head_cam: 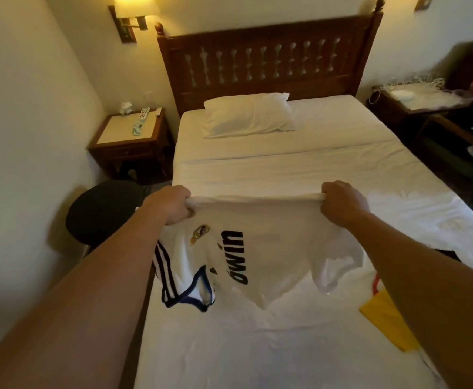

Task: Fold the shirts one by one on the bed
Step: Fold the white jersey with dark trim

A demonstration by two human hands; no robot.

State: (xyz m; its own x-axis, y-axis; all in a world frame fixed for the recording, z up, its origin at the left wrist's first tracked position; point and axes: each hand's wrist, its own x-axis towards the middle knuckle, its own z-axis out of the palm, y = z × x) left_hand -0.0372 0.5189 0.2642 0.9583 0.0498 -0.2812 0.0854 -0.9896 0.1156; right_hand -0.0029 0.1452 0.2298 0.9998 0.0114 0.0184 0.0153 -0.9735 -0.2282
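White football jersey [260,248] with black lettering, a crest and dark-trimmed collar hangs stretched between both hands above the bed [257,346], its lower folds brushing the sheet. Left hand [170,204] grips one end of the upper hem in a closed fist; right hand [342,202] clenches the other end, both arms extended forward. Beyond lies open sheet up to the pillow [249,115]. Yellow cloth [384,318] lies under the right forearm, near the bed's right edge.
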